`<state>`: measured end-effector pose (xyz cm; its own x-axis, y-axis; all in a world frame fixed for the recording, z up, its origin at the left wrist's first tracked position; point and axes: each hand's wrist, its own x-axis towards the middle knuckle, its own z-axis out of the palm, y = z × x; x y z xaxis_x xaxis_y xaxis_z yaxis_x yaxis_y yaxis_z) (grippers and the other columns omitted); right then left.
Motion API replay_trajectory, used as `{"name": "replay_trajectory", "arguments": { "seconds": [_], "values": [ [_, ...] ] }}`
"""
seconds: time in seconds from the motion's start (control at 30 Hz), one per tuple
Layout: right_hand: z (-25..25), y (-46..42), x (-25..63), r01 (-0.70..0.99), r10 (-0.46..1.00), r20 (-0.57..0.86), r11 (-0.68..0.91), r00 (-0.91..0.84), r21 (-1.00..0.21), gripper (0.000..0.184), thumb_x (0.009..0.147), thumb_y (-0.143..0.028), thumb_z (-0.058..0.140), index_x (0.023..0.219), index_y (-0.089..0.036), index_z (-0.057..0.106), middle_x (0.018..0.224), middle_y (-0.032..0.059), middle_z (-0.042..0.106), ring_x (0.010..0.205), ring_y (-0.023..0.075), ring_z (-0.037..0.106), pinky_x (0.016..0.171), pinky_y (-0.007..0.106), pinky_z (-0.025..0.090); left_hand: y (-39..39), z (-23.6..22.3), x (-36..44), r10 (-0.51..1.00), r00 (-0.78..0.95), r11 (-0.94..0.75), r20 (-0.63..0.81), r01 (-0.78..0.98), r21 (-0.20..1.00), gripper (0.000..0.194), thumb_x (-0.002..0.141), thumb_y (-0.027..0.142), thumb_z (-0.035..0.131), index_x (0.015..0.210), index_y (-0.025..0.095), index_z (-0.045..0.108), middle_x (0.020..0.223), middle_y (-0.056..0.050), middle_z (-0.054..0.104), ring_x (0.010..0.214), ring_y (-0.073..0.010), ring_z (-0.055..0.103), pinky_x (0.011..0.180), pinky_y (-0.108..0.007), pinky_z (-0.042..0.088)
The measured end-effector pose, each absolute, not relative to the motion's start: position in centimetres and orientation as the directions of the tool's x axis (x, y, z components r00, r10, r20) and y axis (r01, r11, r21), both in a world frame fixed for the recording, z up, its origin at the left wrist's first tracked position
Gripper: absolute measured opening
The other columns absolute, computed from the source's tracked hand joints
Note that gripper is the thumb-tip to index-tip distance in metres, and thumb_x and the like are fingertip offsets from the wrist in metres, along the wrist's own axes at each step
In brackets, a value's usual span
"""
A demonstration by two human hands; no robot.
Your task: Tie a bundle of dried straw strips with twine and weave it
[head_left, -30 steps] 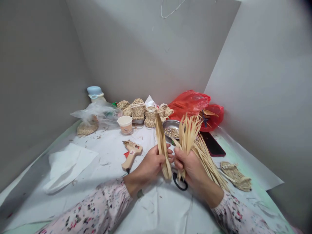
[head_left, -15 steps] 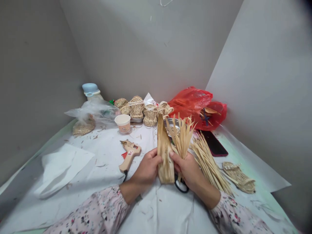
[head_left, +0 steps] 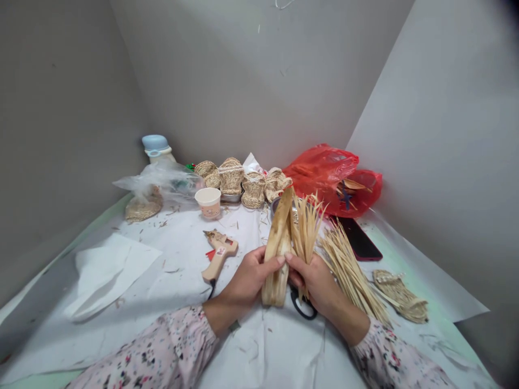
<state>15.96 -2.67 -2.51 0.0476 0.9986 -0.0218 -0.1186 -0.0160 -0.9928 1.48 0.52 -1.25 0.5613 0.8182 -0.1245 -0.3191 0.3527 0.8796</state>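
Observation:
My left hand [head_left: 251,278] is shut on a wide, folded strip of dried straw-coloured leaf [head_left: 277,254], and its tip leans up and to the right. My right hand [head_left: 312,282] grips a bundle of thin split leaf strips [head_left: 308,229] fanning upward, right beside the folded strip. Black-handled scissors [head_left: 303,307] lie under my hands, partly hidden. A looser heap of thin strips [head_left: 348,275] lies to the right of my right hand. A beige hot glue gun [head_left: 219,256] lies left of my left hand.
A woven straw sandal [head_left: 399,297] lies at right, near a dark phone [head_left: 359,239]. Several woven straw shoes [head_left: 231,177] stand at the back, beside a paper cup [head_left: 210,202], a red plastic bag [head_left: 332,181] and a blue-capped bottle [head_left: 157,146]. Grey walls surround the white paper.
The folded strip has swung from upright to leaning right, against the split bundle. My hands have drawn closer together, and the view has shifted slightly.

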Motion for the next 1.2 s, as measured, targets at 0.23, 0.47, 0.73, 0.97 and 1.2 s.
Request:
{"name": "replay_trajectory", "arguments": {
  "seconds": [0.23,0.47,0.73,0.97,1.2],
  "values": [
    [-2.6,-2.7,16.1,-0.098,1.000,0.009,0.012,0.029,-0.995,0.042,0.084,-0.047,0.060,0.060,-0.019,0.042,0.044,-0.0068,0.038,0.041,0.0073,0.031,0.043,0.024,0.021,0.7,-1.7,1.4,0.803,0.584,0.344,-0.118,-0.294,0.892,0.038,0.079,0.038,0.068,0.106,0.011,0.064,0.078,-0.010,0.071,0.065,-0.0171,0.064,0.065,-0.029,0.050],
    [-2.5,-2.8,16.1,-0.074,0.999,0.013,0.010,-0.033,-0.997,0.041,0.086,-0.047,0.059,0.061,-0.019,0.043,0.044,-0.0074,0.037,0.041,0.0069,0.029,0.043,0.024,0.019,0.3,-0.8,1.5,0.737,0.663,0.426,-0.133,-0.303,0.852,0.031,0.077,0.036,0.068,0.092,0.009,0.068,0.069,-0.010,0.070,0.061,-0.0182,0.065,0.061,-0.026,0.049],
    [-2.2,-3.1,16.1,-0.247,0.988,0.034,-0.005,-0.152,-0.969,0.035,0.088,-0.043,0.057,0.066,-0.019,0.044,0.046,-0.0073,0.038,0.042,0.0072,0.028,0.045,0.024,0.018,-0.1,0.1,1.6,0.705,0.697,0.475,-0.132,-0.327,0.817,0.028,0.080,0.034,0.062,0.088,0.007,0.068,0.061,-0.011,0.069,0.058,-0.0189,0.066,0.060,-0.025,0.050],
    [-2.1,-3.2,15.7,-0.249,0.996,-0.004,-0.025,-0.085,-0.968,0.031,0.082,-0.040,0.064,0.067,-0.018,0.048,0.051,-0.0056,0.039,0.046,0.0079,0.030,0.044,0.024,0.018,0.2,-0.5,1.6,0.812,0.565,0.410,-0.147,-0.373,0.832,0.029,0.077,0.033,0.070,0.097,0.014,0.063,0.072,-0.004,0.068,0.058,-0.0138,0.062,0.060,-0.024,0.048],
    [0.9,-3.8,16.2,-0.508,0.999,-0.020,-0.037,-0.039,-0.861,0.023,0.071,-0.036,0.057,0.060,-0.016,0.059,0.057,0.0013,0.046,0.051,0.0121,0.037,0.049,0.026,0.030,0.2,-0.3,1.8,0.894,0.410,0.361,-0.183,-0.413,0.836,0.023,0.075,0.033,0.070,0.075,0.016,0.056,0.060,0.003,0.056,0.049,-0.0079,0.050,0.051,-0.020,0.040]
  ]
}}
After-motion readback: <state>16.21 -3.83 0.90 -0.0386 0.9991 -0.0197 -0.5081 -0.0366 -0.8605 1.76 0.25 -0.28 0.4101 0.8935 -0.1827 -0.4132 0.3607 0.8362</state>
